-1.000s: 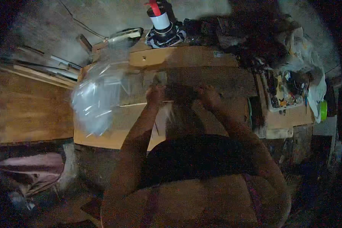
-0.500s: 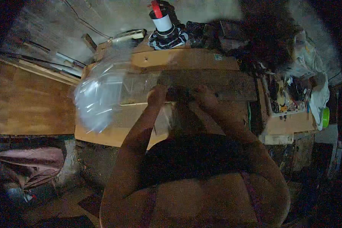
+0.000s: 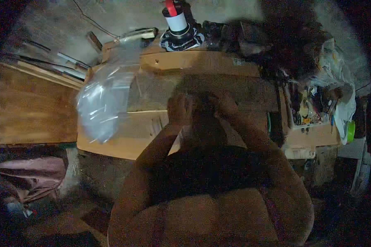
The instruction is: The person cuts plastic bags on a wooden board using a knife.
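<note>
In the head view my left hand [image 3: 179, 108] is raised over the worktable, bent inward at the wrist. My right hand [image 3: 225, 103] faces it a short way to the right. Both hands look curled in, with deep shadow between them, and whatever they hold there is too dark to make out. Beneath them lies a grey-brown board [image 3: 152, 91] on the tan tabletop [image 3: 111, 147]. A pale, striped flat piece [image 3: 157, 125] lies just left of my left forearm. Clear plastic bags [image 3: 101, 109] are heaped farther left.
At the back stands a white-and-black cylinder [image 3: 177, 23] with a red strap on top. On the right, an open tray [image 3: 311, 109] holds mixed tools and small parts, near a green lid [image 3: 351, 131]. Wood strips [image 3: 41, 74] lie at the left. Dark cloth [image 3: 33, 168] hangs lower left.
My left hand has shifted right, closer to my right hand, and turned more upright. My right hand has barely moved. The view has shifted slightly.
</note>
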Demonstrator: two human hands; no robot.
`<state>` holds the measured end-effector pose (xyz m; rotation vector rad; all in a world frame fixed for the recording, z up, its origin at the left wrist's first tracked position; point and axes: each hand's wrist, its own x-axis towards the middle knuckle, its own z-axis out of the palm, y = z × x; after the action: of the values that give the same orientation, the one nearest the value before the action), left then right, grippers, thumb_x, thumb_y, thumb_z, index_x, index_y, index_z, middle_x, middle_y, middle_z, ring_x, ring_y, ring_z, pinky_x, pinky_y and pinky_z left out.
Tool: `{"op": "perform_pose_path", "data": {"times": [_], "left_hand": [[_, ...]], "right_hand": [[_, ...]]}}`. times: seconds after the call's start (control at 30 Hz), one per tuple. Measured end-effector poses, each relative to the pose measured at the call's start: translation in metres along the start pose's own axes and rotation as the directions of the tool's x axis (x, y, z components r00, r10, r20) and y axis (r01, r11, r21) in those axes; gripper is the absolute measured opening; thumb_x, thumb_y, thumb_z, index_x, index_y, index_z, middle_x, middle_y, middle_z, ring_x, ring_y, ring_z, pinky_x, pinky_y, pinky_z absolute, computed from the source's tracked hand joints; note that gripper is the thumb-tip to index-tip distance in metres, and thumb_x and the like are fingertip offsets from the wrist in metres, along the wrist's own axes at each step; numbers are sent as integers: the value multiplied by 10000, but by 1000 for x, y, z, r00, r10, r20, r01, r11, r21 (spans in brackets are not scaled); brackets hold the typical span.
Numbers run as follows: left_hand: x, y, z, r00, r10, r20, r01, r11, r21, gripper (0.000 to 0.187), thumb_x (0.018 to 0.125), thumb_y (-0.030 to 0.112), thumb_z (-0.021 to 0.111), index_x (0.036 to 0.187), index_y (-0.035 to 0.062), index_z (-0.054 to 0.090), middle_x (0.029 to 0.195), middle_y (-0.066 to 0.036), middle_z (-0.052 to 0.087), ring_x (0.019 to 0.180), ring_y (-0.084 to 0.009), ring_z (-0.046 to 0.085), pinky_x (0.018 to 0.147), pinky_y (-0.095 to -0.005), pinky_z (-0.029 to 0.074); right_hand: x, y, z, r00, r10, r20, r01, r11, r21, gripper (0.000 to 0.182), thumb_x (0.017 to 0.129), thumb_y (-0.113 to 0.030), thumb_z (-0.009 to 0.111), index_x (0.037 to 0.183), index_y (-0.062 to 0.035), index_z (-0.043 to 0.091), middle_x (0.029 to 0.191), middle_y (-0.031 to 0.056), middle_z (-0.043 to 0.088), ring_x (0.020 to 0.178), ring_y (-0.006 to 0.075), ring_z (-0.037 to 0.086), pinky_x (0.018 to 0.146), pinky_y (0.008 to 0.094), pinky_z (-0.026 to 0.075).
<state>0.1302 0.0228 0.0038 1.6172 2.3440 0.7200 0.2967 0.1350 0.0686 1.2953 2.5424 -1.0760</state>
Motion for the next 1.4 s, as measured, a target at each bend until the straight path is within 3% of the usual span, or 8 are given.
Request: {"op": "perform_pose_path", "data": {"times": [0.1,0.17,0.33,0.8,1.1,1.2,1.3,1.4], "left_hand": [[6,11,-8,987,-149,-60,161,919,361,723,728,467,504,1227,-12,291,1300,-158,218,1204,-340,194,960,-494,163],[8,7,-5,981,-193,-5,181,912,367,796,716,506,492,1256,-11,220,1327,-151,137,1230,-324,109,966,-500,136],[9,10,-10,943,-308,122,221,858,463,922,695,593,456,1294,-15,106,1357,-162,41,1259,-313,15,982,-490,98],[11,-17,21,977,-97,-190,187,819,543,724,719,451,468,1243,-2,259,1287,-201,239,1173,-345,253,917,-497,245],[12,-13,-20,980,-93,-176,137,956,260,474,758,356,481,1130,68,421,1070,-161,501,930,-327,502,749,-477,393],[17,-27,-2,924,-371,89,381,909,-169,446,764,321,475,1118,54,421,996,-142,473,898,-293,476,707,-402,420],[1,10,-21,964,-115,240,97,992,85,340,792,266,444,1064,62,460,936,-134,513,808,-286,518,680,-370,443],[-18,9,47,976,138,167,-140,990,1,297,811,258,420,1021,60,491,906,-131,522,802,-281,523,676,-374,447]], "right_hand": [[-11,-18,-7,993,61,101,-71,992,103,364,792,-215,484,1143,-126,444,1149,127,449,1026,303,443,801,412,412],[-5,-11,4,968,-223,113,246,765,-596,364,777,-176,507,1134,-131,453,1155,104,454,1036,274,446,818,387,409],[23,26,27,910,-414,0,342,751,-564,404,759,-144,532,1153,-145,441,1180,81,442,1069,232,433,879,400,359],[113,-11,42,886,-458,74,440,779,-448,321,820,-202,430,1134,-148,463,1099,114,500,961,276,509,851,410,387],[211,-11,105,525,-844,-110,656,483,-580,305,790,-192,449,1089,-177,506,1087,151,487,983,297,488,818,412,397],[143,-48,67,778,-628,12,508,619,-599,299,793,-174,454,1087,-171,510,1086,152,490,987,299,486,823,401,398],[108,-36,51,772,-590,-238,619,611,493,282,826,-152,405,1090,-149,508,1069,158,503,959,306,502,839,386,393],[49,-61,6,963,-213,164,197,975,104,300,843,-186,397,1130,-130,468,1089,155,496,942,291,515,818,382,411]]}}
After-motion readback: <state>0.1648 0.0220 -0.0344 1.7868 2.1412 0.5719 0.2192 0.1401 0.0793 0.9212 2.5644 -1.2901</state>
